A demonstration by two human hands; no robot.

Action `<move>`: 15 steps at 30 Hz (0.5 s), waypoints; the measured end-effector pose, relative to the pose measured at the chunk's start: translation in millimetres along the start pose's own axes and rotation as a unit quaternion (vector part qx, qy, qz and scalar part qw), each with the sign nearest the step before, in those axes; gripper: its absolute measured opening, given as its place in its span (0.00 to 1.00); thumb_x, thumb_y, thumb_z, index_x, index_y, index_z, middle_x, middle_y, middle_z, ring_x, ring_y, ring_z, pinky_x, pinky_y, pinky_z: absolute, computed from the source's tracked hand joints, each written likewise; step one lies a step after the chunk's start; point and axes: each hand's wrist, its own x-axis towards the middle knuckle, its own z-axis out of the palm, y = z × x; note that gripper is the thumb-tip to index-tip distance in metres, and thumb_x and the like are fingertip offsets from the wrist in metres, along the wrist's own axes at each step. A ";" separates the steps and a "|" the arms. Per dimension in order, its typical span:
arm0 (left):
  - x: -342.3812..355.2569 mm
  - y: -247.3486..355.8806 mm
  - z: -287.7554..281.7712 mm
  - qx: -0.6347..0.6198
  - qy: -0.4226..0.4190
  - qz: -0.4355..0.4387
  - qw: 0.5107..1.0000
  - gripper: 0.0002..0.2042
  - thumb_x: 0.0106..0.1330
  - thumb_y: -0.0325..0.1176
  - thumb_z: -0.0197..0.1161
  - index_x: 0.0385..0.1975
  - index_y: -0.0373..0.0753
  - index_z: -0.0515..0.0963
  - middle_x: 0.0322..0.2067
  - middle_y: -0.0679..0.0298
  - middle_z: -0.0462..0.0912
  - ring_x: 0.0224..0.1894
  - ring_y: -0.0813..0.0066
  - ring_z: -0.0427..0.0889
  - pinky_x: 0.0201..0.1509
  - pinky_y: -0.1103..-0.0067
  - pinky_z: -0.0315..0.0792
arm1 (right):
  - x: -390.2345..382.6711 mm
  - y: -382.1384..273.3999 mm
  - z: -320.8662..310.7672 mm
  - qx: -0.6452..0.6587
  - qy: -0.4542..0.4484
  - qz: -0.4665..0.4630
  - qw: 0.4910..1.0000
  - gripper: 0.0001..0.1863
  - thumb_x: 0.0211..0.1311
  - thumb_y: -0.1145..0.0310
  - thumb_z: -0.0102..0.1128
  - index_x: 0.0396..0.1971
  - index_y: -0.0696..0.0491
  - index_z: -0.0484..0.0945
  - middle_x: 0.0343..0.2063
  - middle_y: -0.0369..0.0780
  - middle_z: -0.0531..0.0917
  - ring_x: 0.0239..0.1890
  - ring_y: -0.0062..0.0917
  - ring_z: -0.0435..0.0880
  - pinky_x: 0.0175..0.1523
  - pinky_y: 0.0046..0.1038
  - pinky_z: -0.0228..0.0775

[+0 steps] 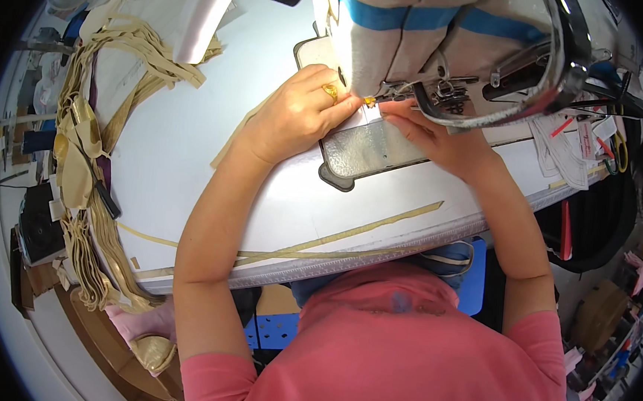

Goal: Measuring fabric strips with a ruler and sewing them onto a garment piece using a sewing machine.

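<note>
Left hand (294, 113) and right hand (448, 142) lie slightly apart, flanking the white bit (372, 115) by the machine (373, 48); whether they pinch it I cannot tell; best keep it flat, guiding both sides evenly

At the far side of the table (155, 181) stands the sewing machine (376, 59), its plate (362, 150) before it, and a small piece (371, 115) lies between the fingertips of the left hand (302, 110) and right hand (445, 138). Nearer the person, narrow strips (364, 224) lie between the plate and the table's near edge (one crosses another there). Bundled strips (153, 49) lie at the far left, some along the table's left edge, while flat pieces (560, 151) and scissors (621, 153) lie right of the right hand.
</note>
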 end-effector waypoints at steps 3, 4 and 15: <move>-0.2 0.5 -0.5 -0.003 0.004 -0.002 1.000 0.11 0.48 0.24 0.65 0.34 0.33 0.82 0.24 0.64 0.76 0.32 0.67 0.77 0.39 0.72 0.75 | 0.1 -8.5 -5.2 -0.035 -0.045 0.004 0.998 0.16 0.57 0.71 0.68 0.46 0.44 0.84 0.34 0.35 0.85 0.37 0.26 0.85 0.43 0.30 0.77; 0.1 0.6 -1.3 -0.001 0.000 0.000 1.000 0.11 0.48 0.24 0.65 0.34 0.33 0.82 0.25 0.64 0.76 0.32 0.67 0.77 0.39 0.73 0.75 | -1.0 -7.9 -4.4 -0.036 -0.044 0.005 0.998 0.16 0.57 0.71 0.68 0.46 0.44 0.84 0.34 0.35 0.85 0.37 0.26 0.85 0.43 0.30 0.77; -1.1 1.1 0.1 -0.003 -0.010 -0.005 1.000 0.13 0.47 0.24 0.65 0.35 0.33 0.82 0.25 0.64 0.76 0.32 0.66 0.77 0.41 0.72 0.75 | 3.1 -10.9 -6.2 -0.069 -0.061 -0.027 0.995 0.16 0.56 0.73 0.68 0.46 0.45 0.85 0.34 0.36 0.86 0.37 0.28 0.85 0.43 0.30 0.77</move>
